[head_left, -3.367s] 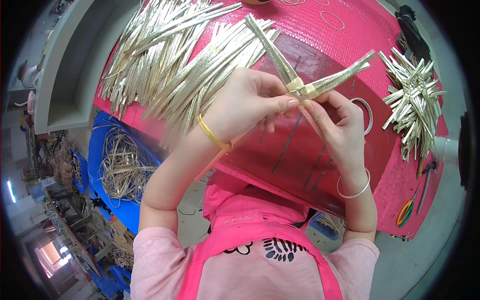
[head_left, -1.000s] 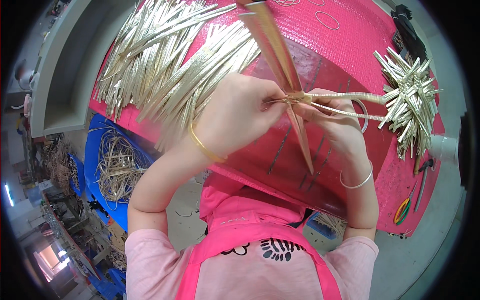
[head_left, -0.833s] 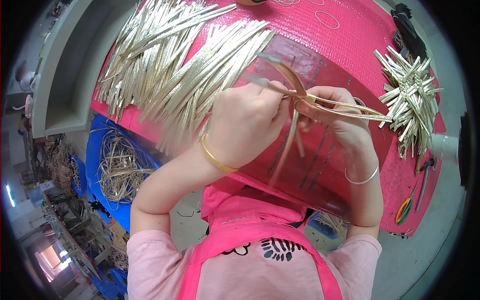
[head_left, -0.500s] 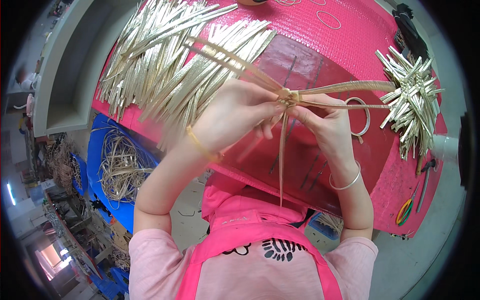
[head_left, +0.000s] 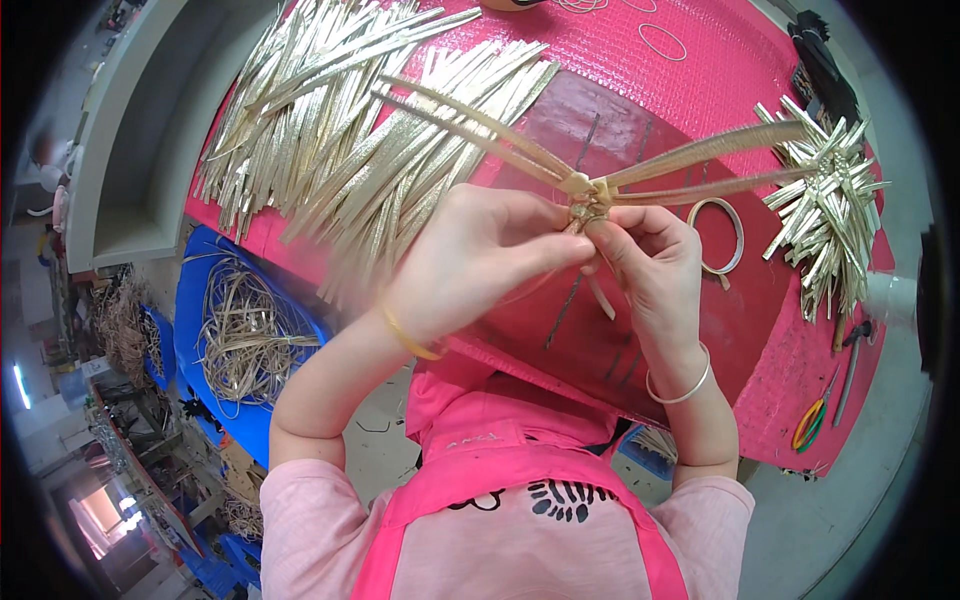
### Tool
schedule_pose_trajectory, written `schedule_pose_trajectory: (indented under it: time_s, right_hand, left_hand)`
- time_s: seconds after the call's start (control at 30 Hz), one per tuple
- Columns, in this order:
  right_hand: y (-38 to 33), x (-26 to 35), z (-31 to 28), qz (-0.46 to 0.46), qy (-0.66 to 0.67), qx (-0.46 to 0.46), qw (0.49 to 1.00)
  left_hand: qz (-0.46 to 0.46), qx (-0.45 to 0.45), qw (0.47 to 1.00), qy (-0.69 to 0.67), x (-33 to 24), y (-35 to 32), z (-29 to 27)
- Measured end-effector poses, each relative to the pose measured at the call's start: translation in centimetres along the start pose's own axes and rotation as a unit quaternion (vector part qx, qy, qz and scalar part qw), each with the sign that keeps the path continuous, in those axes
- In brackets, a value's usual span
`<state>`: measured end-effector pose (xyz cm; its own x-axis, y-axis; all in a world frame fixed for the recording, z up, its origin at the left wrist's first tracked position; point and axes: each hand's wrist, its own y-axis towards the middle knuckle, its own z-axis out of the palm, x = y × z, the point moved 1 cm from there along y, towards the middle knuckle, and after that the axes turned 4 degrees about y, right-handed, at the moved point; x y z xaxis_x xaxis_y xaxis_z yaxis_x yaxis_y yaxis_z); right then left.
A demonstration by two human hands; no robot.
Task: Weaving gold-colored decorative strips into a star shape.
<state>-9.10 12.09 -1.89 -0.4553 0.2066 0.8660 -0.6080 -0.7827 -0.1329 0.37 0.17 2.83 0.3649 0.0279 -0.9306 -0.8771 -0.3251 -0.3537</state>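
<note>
Both hands meet over a pink table (head_left: 700, 70), pinching the crossed centre of a woven piece of gold strips (head_left: 588, 190). My left hand (head_left: 480, 255) grips the knot from the left, with a gold bangle on its wrist. My right hand (head_left: 650, 265) holds it from the right and below, wearing a silver bangle. Long strip ends fan out from the knot toward the upper left and toward the right. A short strip end hangs down between the hands.
A large pile of loose gold strips (head_left: 340, 130) covers the table's left part. Finished star-shaped pieces (head_left: 825, 210) are stacked at the right, beside a gold ring (head_left: 718, 235). Scissors (head_left: 812, 425) lie at the right edge. A blue bin of scraps (head_left: 245, 335) sits below left.
The woven piece has been turned: the long strip that pointed down toward me half a second ago now lies out to the side. Both hands stay closed on the knot.
</note>
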Motion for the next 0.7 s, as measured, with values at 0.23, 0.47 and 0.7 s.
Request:
schedule_pose_trajectory:
  time_s: [0.23,0.47,0.7]
  right_hand:
    - [1.8,-0.1,-0.5,-0.404,-0.499,-0.033,0.766]
    - [0.5,-0.5,1.0,-0.180,-0.203,-0.081,0.959]
    - [1.7,1.0,-1.3,0.073,-0.051,-0.024,0.996]
  left_hand:
    - [0.122,-0.057,0.969,0.206,0.0,2.1,-0.6]
    - [-0.027,0.035,0.976,-0.213,1.6,2.9,-0.2]
    - [0.027,-0.006,1.000,-0.013,1.2,2.7,0.2]
